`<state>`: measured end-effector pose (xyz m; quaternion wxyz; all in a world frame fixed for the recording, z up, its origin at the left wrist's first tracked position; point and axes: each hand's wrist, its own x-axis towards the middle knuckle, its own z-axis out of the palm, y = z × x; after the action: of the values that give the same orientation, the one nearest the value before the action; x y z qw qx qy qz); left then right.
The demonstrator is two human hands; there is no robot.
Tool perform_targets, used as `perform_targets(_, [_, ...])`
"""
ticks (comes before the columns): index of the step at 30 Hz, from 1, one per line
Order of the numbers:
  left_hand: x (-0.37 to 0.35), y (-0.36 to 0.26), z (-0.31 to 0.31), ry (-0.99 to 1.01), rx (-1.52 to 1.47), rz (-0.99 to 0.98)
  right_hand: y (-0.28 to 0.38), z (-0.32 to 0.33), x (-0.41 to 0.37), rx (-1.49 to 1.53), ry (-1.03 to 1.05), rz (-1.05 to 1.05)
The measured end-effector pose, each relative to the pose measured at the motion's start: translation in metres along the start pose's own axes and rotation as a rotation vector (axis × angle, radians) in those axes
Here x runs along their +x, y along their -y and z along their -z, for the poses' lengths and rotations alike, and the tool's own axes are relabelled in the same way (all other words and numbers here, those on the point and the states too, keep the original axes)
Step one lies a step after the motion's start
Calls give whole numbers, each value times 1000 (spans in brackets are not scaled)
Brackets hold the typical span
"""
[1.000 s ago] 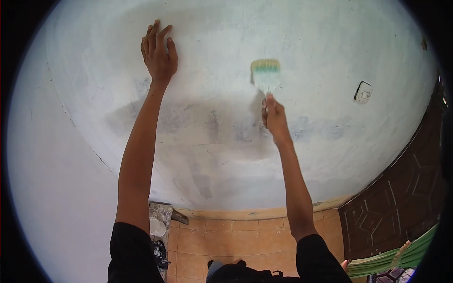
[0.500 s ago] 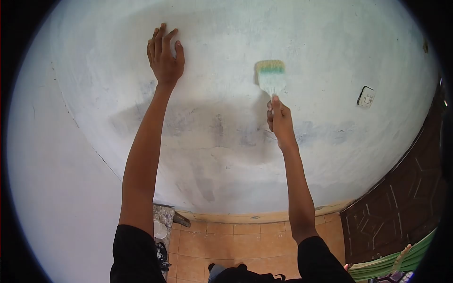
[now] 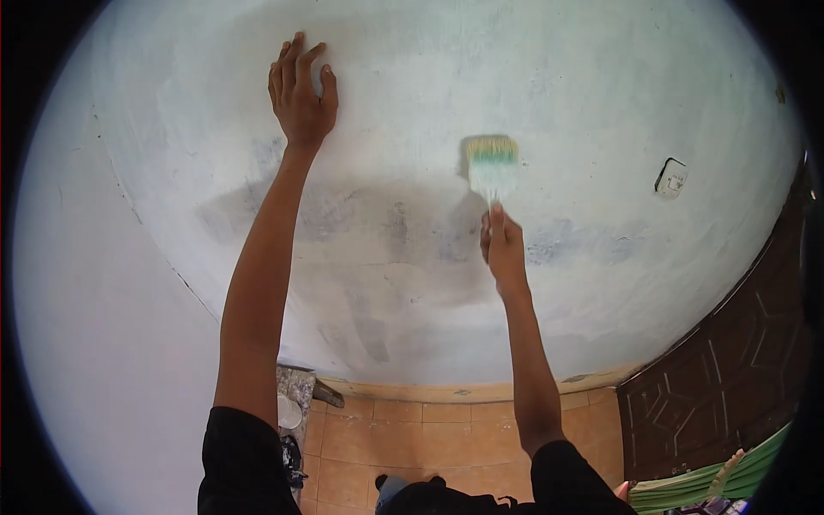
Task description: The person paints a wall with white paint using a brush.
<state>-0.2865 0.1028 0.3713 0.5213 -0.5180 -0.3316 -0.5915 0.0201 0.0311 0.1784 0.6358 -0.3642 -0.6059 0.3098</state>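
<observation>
My right hand (image 3: 505,247) is wrapped round the handle of a wide paintbrush (image 3: 493,170), thumb along the handle. Its bristles point up against the pale wall (image 3: 412,112); they are yellowish at the tip with a green band, and the lower part is white. To the left and higher, my left hand (image 3: 304,99) rests against the same wall with fingers apart and slightly bent, holding nothing. Grey, patchy marks (image 3: 395,223) run across the wall below both hands.
A white wall switch or socket (image 3: 672,178) sits at the right. Below are orange floor tiles (image 3: 399,438), a speckled bench (image 3: 296,386) with a white round container (image 3: 289,414), a dark panelled door (image 3: 712,386) and green cloth (image 3: 730,476).
My right hand and the paintbrush have moved down the wall and slightly left. My left hand stays at nearly the same place.
</observation>
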Motion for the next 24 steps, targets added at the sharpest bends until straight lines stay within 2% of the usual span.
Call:
perform_targets(2, [0, 0, 0, -7, 5, 0, 7, -3, 14, 63, 33, -76])
perform_targets(4, [0, 0, -1, -11, 2, 3, -46, 0, -2, -91, 23, 113])
perform_targets(5, [0, 0, -2, -14, -7, 2, -79, 3, -18, -107, 18, 97])
perform_targets(8, [-2, 1, -1, -19, -18, 0, -146, 9, -93, 74, 58, -271])
perform_targets(9, [-2, 1, -1, -20, -16, -3, -138, 8, -110, 150, 53, -409])
perform_targets(10, [-1, 2, -3, -25, -15, -11, -120, 4, -117, 168, 28, -462])
perform_targets(12, [1, 4, -6, -31, 2, -12, -88, -3, -96, 176, 10, -358])
perform_targets(13, [-3, 4, -5, -14, 9, -12, -94, 0, -69, -29, -28, -97])
perform_targets(15, [-3, 1, -4, -33, -11, -16, -49, -7, -21, -16, -31, -5])
perform_targets(16, [-1, 1, -5, -49, -20, -13, 2, -9, -12, 195, 5, -156])
perform_targets(19, [-2, 3, -6, -53, -33, -18, -32, -13, -10, 114, 58, -202])
perform_targets(21, [-2, 5, -8, -68, -43, -33, -135, -13, -45, -112, 24, 30])
perform_targets(24, [3, -8, -2, -96, -62, -63, -172, -12, -141, 19, 91, -463])
